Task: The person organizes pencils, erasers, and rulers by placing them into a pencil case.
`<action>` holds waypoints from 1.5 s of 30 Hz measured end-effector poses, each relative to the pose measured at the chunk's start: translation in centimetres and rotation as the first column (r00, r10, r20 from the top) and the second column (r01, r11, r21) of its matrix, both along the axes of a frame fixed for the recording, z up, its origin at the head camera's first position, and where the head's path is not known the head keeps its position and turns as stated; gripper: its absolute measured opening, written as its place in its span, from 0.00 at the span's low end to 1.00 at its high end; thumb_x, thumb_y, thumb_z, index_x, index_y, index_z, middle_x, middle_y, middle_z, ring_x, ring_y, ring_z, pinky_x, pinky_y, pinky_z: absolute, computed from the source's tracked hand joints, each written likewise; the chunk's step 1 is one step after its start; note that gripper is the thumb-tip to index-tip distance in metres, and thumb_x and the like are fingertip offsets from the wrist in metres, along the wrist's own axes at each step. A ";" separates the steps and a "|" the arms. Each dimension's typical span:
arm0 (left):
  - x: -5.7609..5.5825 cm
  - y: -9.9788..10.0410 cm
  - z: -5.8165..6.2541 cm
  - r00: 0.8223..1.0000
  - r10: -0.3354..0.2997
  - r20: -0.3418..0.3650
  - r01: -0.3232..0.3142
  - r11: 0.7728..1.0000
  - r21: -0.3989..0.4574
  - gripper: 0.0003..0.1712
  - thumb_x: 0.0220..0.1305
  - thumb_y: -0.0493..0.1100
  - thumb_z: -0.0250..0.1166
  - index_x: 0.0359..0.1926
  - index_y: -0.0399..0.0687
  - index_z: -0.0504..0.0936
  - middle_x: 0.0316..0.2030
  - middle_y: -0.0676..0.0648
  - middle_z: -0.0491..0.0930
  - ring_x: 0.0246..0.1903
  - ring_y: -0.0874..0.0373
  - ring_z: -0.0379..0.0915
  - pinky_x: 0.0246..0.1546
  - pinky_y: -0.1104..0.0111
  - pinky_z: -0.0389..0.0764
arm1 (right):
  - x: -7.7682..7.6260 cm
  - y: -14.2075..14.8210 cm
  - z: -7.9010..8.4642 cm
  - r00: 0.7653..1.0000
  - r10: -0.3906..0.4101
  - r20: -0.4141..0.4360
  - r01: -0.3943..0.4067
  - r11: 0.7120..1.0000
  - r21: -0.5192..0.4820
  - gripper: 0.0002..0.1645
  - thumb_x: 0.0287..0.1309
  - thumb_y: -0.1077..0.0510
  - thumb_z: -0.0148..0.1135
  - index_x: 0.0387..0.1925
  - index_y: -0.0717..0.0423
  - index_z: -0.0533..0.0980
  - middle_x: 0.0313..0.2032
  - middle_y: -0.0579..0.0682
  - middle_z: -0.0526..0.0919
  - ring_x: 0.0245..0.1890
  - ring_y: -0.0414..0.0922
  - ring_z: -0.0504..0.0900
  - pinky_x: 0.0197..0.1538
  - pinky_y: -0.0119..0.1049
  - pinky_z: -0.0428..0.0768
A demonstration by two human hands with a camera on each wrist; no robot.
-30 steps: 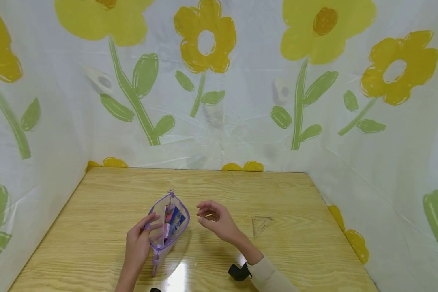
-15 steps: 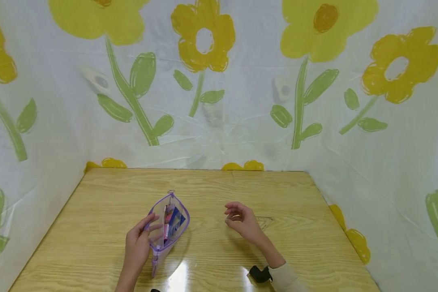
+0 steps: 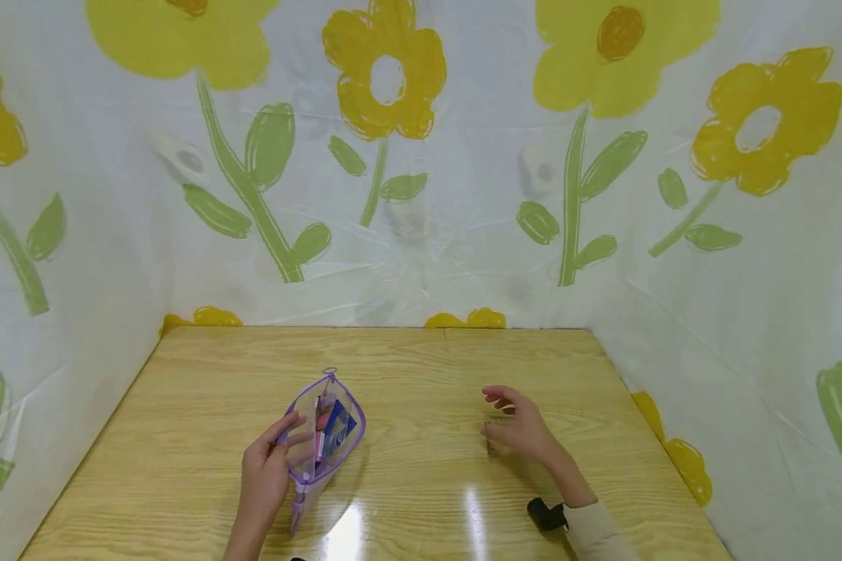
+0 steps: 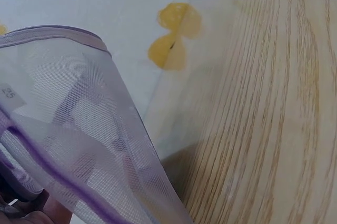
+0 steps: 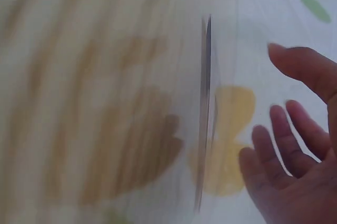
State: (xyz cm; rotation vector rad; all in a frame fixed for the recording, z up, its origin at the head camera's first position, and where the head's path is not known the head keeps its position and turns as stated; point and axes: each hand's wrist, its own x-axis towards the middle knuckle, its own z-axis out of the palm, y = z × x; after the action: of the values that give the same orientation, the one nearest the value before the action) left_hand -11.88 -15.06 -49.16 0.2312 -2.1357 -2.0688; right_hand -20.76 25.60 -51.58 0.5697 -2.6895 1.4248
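My left hand grips the near left side of a see-through mesh pencil pouch with purple edging, its mouth spread wide. Inside lie a blue flat item and a slim pink-and-white item. The left wrist view shows the mesh wall up close. Over a clear triangular set square on the table hovers my right hand, partly covering it. In the right wrist view the set square appears edge-on, apart from the spread thumb and fingers of the hand.
The wood-grain table meets white flower-printed cloth at the back and on both sides. A black wrist strap mount sits by the right sleeve.
My right hand has moved rightward from beside the pouch to over the set square. The left hand and the pouch have stayed in place.
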 end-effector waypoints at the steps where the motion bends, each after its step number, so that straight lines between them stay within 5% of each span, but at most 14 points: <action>1: 0.0 0.0 0.0 1.000 -0.002 -0.001 0.002 1.000 -0.001 0.29 0.71 0.24 0.35 0.70 0.25 0.65 0.65 0.29 0.70 0.46 0.71 0.80 0.47 0.72 0.88 | 0.0 0.3 0.1 1.000 -0.001 0.005 0.001 0.999 0.034 0.36 0.53 0.65 0.76 0.63 0.64 0.73 0.54 0.62 0.80 0.52 0.59 0.77 0.56 0.59 0.80; 9: 0.1 0.0 0.0 1.000 -0.001 0.002 0.001 1.000 -0.006 0.29 0.71 0.23 0.36 0.70 0.25 0.65 0.65 0.29 0.70 0.46 0.72 0.79 0.47 0.72 0.88 | -0.2 2.1 0.4 0.994 0.034 0.102 -0.056 0.973 0.223 0.50 0.51 0.58 0.79 0.71 0.65 0.65 0.63 0.65 0.72 0.62 0.66 0.72 0.59 0.64 0.80; 15: 0.1 0.0 0.1 1.000 0.005 0.002 -0.005 1.000 -0.003 0.29 0.70 0.23 0.36 0.70 0.24 0.65 0.65 0.29 0.71 0.45 0.71 0.80 0.46 0.72 0.88 | -0.6 2.6 0.0 0.990 0.016 0.139 -0.055 0.958 0.280 0.51 0.49 0.53 0.81 0.70 0.65 0.67 0.59 0.61 0.76 0.60 0.61 0.75 0.60 0.59 0.80; 27: 0.3 0.0 -0.1 1.000 0.004 -0.017 -0.004 1.000 0.001 0.29 0.70 0.23 0.35 0.69 0.24 0.65 0.64 0.28 0.71 0.45 0.71 0.80 0.46 0.72 0.88 | -0.5 2.3 0.3 0.975 -0.042 0.218 -0.020 0.962 0.274 0.38 0.47 0.56 0.82 0.57 0.65 0.76 0.42 0.52 0.80 0.42 0.47 0.76 0.46 0.41 0.81; 45: 0.4 0.3 -0.1 1.000 0.005 -0.023 -0.005 1.000 -0.003 0.29 0.70 0.23 0.35 0.69 0.24 0.67 0.63 0.27 0.72 0.44 0.73 0.80 0.45 0.74 0.88 | 1.2 2.5 0.8 0.963 -0.130 0.234 0.069 0.965 0.253 0.23 0.49 0.57 0.80 0.42 0.64 0.79 0.36 0.51 0.79 0.34 0.44 0.74 0.37 0.35 0.78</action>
State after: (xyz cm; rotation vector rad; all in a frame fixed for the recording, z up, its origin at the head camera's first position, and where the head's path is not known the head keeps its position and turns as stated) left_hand -11.45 -14.77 -49.25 0.2110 -2.1231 -2.0546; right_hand -19.56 28.07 -50.74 0.2724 -3.0667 1.2251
